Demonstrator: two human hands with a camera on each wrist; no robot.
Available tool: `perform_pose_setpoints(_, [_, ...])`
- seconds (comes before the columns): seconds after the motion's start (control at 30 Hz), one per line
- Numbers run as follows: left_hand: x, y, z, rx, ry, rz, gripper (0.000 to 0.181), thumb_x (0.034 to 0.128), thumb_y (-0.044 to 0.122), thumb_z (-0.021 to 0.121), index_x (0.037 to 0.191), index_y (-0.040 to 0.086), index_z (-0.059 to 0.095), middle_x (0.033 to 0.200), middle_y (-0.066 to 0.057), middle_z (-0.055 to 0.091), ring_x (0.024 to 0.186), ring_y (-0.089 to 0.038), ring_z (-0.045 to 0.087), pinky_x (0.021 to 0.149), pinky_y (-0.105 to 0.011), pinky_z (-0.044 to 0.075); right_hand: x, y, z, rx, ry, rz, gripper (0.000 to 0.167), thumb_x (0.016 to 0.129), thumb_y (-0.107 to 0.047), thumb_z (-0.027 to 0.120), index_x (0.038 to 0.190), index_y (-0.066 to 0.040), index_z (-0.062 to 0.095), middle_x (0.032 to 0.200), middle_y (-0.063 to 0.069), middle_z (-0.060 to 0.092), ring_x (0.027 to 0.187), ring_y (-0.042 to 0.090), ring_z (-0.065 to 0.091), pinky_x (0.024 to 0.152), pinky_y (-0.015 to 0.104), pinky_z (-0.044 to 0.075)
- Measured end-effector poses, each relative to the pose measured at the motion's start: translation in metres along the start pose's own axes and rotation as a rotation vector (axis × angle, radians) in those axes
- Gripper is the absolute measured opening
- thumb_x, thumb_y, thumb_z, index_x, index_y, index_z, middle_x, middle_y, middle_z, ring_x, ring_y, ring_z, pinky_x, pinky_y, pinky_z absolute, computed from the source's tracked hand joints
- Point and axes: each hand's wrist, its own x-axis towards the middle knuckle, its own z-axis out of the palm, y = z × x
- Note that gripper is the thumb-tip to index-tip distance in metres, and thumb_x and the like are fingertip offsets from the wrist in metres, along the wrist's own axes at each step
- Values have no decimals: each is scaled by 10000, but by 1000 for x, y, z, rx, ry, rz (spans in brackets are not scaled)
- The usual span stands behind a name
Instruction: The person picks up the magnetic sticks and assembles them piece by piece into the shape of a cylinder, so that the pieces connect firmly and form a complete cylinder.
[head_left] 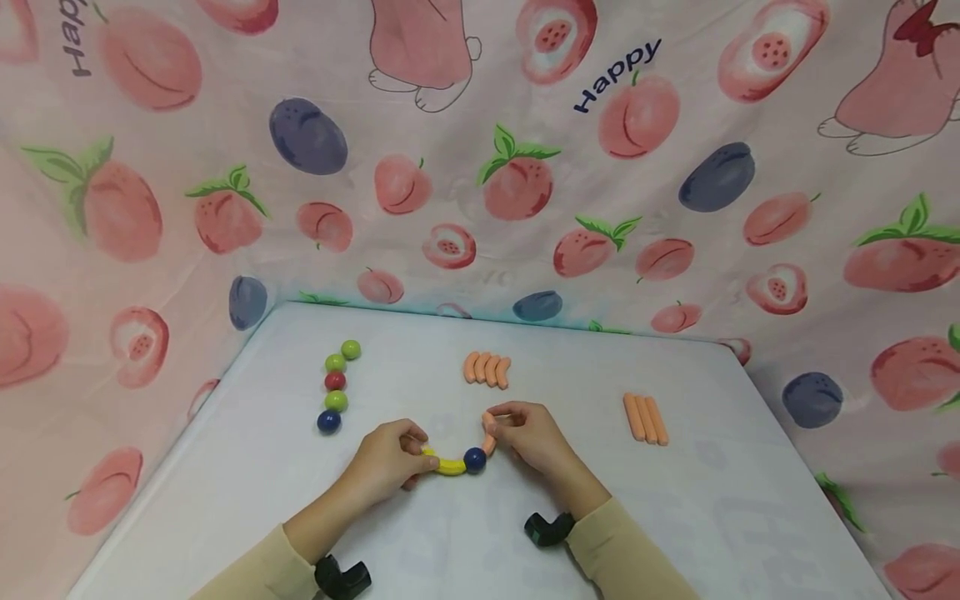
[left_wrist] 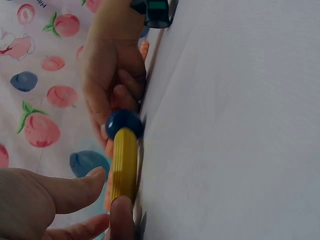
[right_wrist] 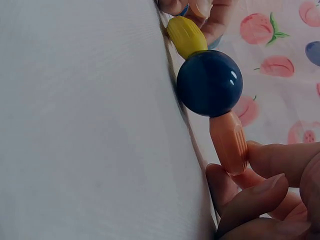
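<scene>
A yellow curved stick (head_left: 452, 467), a dark blue ball (head_left: 475, 460) and an orange curved stick (head_left: 489, 447) join end to end in a shallow arc low over the white table. My left hand (head_left: 384, 460) holds the yellow stick's outer end, its thumb lying over it in the head view. Between thumb and fingers, my right hand (head_left: 536, 440) pinches the orange stick. The right wrist view shows the ball (right_wrist: 210, 82) touching both sticks, with ridges along the orange stick (right_wrist: 228, 142). How the pieces attach inside the ball is hidden.
Green, red and blue balls (head_left: 335, 381) stand in a line at the left. Several orange curved sticks (head_left: 487, 369) lie side by side at the back, and three straight orange sticks (head_left: 645, 419) at the right. A fruit-printed cloth (head_left: 465, 192) rises behind the white table (head_left: 712, 500).
</scene>
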Motion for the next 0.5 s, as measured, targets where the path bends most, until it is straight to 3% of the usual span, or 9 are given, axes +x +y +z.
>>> perform_pose_setpoints(0.13, [-6, -7, -20, -27, 47, -14, 321, 887, 112, 872, 1163, 58, 715, 984, -74, 691, 693, -173, 672, 627, -300, 580, -1, -1, 0, -23, -5, -11, 301, 980, -267, 805, 1269, -186, 788, 849, 28, 637, 603, 160, 531, 566, 262, 456])
perform_pose_setpoints(0.3, [-13, -14, -57, -29, 136, -29, 342, 933, 133, 823, 1235, 33, 698, 1077, -109, 697, 766, -181, 679, 642, -279, 579, -1, -1, 0, -28, -12, -15, 297, 978, -271, 806, 1266, -196, 794, 830, 30, 617, 607, 164, 531, 568, 261, 454])
perform_pose_setpoints(0.5, [-12, -26, -97, 55, 289, -38, 383, 931, 173, 821, 1258, 19, 696, 1107, -142, 693, 863, -206, 665, 646, -265, 553, -1, 0, -2, -8, -17, -11, 301, 974, -269, 813, 1263, -189, 799, 868, 36, 647, 610, 156, 527, 559, 250, 449])
